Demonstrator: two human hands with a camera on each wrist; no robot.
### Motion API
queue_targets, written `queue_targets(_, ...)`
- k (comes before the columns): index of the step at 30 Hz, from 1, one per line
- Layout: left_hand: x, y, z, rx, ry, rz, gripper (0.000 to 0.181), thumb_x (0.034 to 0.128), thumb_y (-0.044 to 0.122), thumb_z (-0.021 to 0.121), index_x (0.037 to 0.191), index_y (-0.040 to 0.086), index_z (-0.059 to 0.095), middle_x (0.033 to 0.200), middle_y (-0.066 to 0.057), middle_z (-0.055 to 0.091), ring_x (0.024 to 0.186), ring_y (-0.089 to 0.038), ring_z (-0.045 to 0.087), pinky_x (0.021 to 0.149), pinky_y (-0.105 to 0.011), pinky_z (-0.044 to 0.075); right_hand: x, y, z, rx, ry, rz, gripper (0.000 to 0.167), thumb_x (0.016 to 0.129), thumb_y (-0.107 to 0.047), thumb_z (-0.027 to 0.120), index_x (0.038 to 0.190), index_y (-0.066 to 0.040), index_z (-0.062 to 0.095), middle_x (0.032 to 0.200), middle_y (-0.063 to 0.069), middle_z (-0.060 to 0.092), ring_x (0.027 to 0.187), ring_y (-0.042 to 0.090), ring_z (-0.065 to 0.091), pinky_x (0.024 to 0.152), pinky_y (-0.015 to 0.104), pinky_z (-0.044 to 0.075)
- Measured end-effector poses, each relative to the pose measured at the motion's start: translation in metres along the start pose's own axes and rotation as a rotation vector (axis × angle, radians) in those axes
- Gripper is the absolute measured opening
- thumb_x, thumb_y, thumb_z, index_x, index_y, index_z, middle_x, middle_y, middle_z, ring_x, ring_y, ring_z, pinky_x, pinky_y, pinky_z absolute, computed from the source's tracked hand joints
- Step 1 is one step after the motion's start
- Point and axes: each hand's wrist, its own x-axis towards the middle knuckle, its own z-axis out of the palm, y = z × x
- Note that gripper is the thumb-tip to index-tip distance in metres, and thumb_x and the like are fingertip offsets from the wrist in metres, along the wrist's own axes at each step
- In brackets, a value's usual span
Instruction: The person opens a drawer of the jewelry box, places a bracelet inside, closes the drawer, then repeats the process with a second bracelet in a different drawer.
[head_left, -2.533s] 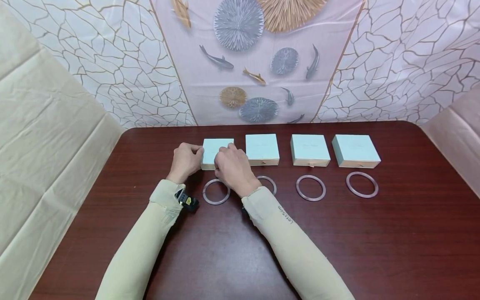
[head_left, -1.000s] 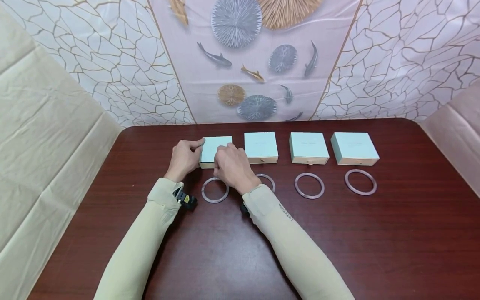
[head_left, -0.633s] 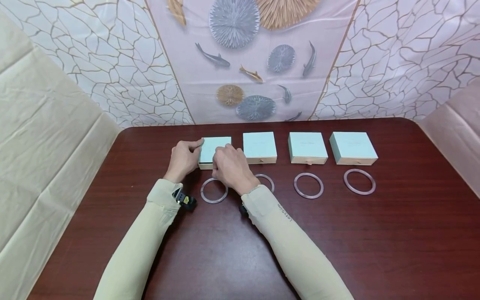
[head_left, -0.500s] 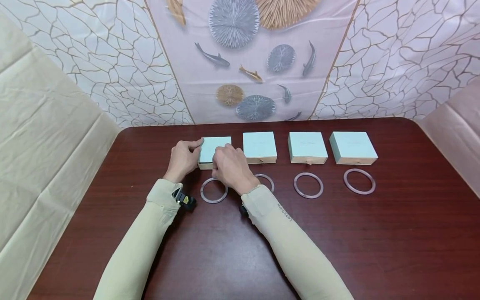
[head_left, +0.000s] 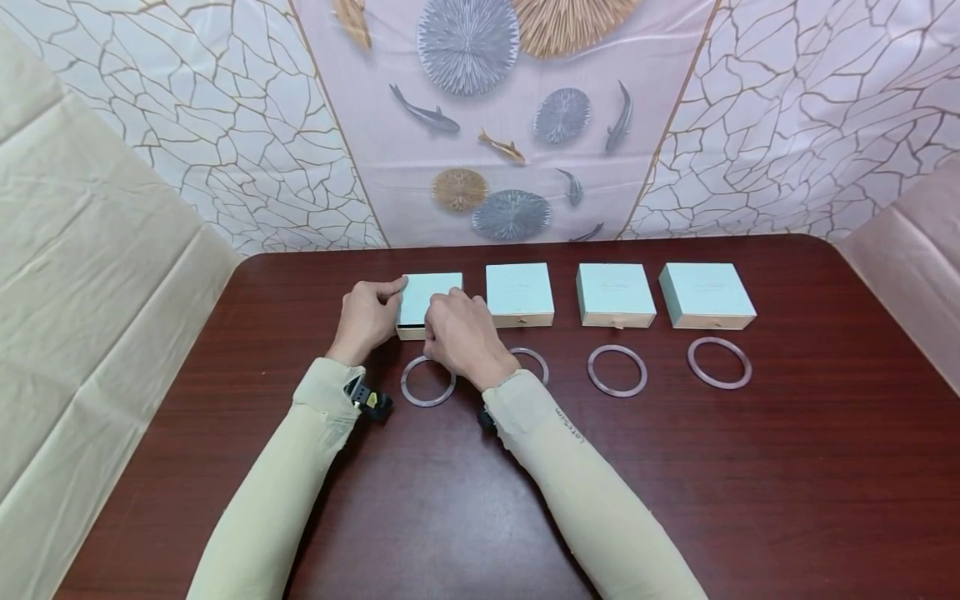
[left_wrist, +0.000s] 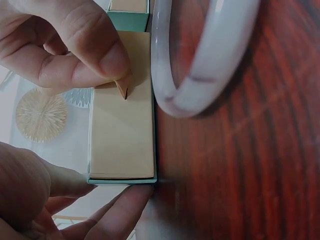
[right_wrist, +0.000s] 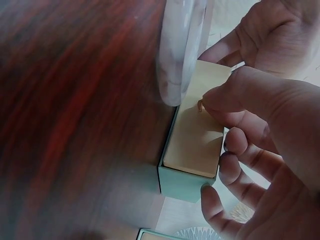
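Observation:
The leftmost mint box point(head_left: 429, 292) has a cream drawer front point(left_wrist: 122, 135), with a dark gap along its upper edge in the head view. My left hand point(head_left: 366, 319) grips the box's left end between thumb and fingers. Thumb and forefinger of my right hand point(head_left: 465, 333) pinch the small tan pull tab point(right_wrist: 200, 105) on the drawer front. A pale lilac bangle point(head_left: 428, 382) lies flat on the table just in front of this box. The drawer's inside is hidden.
Three more mint boxes point(head_left: 519, 294), point(head_left: 616, 294), point(head_left: 708, 294) stand in a row to the right. Before each lies a bangle point(head_left: 534, 354), point(head_left: 617, 372), point(head_left: 719, 363), the nearest partly behind my right hand. A patterned cloth point(head_left: 360, 167) hangs behind the table point(head_left: 750, 483).
Since the earliest frame, a thin dark gap has appeared between the leftmost box's lid and its drawer front. Both hands have hardly moved, and the whole view has shifted slightly.

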Motion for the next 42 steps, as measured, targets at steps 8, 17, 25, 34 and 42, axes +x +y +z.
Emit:
queue_targets(8,-0.0005,-0.0002,0.0007,0.012,-0.003,0.009,0.038,0.104,0.02,0.051,0.139,0.02,0.065,0.081,-0.015,0.072,0.054,-0.017,0.045,0.058,-0.029,0.04,-0.0012,-0.0003,-0.0007,0.006,-0.007,0.004,0.024,0.083,-0.01,0.074,0.061,-0.019,0.071,0.08,-0.004,0.063,0.081,0.018,0.055,0.066,0.034,0.04)
queue_targets(17,-0.0004,-0.0009,0.0014,0.004,-0.008,0.009,0.037,0.1042,0.021,0.051,0.139,0.021,0.066,0.079,-0.015,0.072,0.047,-0.013,0.041,0.056,-0.029,0.04,-0.0027,-0.0015,-0.0022,0.008,-0.024,0.014,0.026,0.082,-0.01,0.075,0.059,-0.02,0.069,0.078,-0.005,0.062,0.081,0.017,0.054,0.066,0.033,0.039)
queue_targets(25,-0.0004,-0.0011,-0.0001,-0.002,-0.008,0.014,0.037,0.104,0.021,0.051,0.139,0.021,0.065,0.061,-0.002,0.063,0.046,-0.013,0.041,0.054,-0.028,0.04,-0.0028,-0.0014,0.0004,0.015,-0.001,-0.008,0.025,0.08,-0.011,0.075,0.059,-0.022,0.069,0.077,-0.007,0.063,0.081,0.017,0.054,0.065,0.034,0.039)
queue_targets(34,-0.0001,-0.0003,-0.0008,-0.013,-0.011,0.016,0.037,0.1036,0.019,0.053,0.139,0.02,0.065,0.052,0.007,0.055,0.047,-0.013,0.044,0.055,-0.028,0.04,-0.0018,-0.0013,0.0012,-0.053,0.018,-0.033,0.023,0.084,-0.017,0.081,0.065,-0.023,0.07,0.08,-0.007,0.064,0.083,0.017,0.057,0.068,0.035,0.041)
queue_targets(42,0.0001,-0.0004,-0.0014,-0.021,-0.015,0.017,0.037,0.1034,0.019,0.052,0.138,0.02,0.066,0.056,0.002,0.061,0.046,-0.011,0.045,0.055,-0.027,0.041,-0.0012,-0.0036,0.0027,-0.087,0.036,-0.052,0.032,0.09,-0.012,0.071,0.06,-0.023,0.068,0.075,-0.006,0.064,0.078,0.017,0.057,0.069,0.034,0.041)
